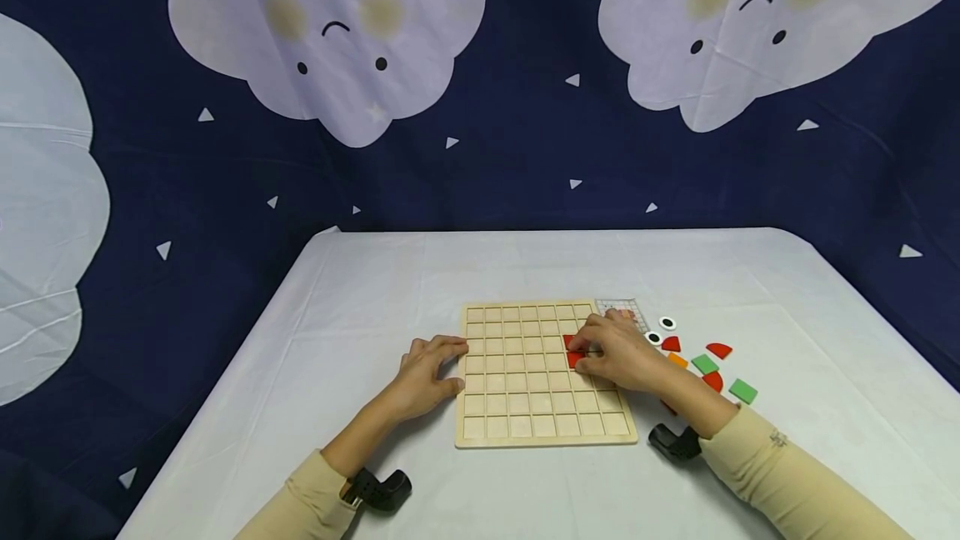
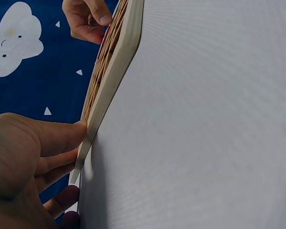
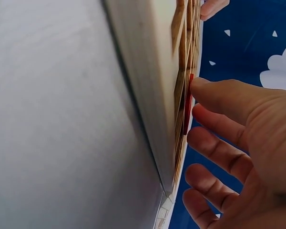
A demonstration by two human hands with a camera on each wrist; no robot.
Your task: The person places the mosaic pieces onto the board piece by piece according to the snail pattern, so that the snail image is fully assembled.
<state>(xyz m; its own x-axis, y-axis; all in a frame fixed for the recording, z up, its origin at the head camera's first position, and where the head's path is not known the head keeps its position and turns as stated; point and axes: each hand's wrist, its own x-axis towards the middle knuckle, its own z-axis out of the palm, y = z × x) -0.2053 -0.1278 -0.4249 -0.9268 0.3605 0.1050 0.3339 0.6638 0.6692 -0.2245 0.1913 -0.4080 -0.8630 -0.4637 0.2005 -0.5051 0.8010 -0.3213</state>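
My right hand (image 1: 617,350), loosely spread, touches the red pieces (image 1: 574,360), right side of the board (image 1: 525,442); pair's long axis runs near-far. Left hand (image 1: 426,377), fingers extended, just touches board's left edge.

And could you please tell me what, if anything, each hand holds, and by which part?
The right hand touches flat red tiles on the pale wooden grid board; whether it pinches one is unclear. The left hand only touches the board's left edge.
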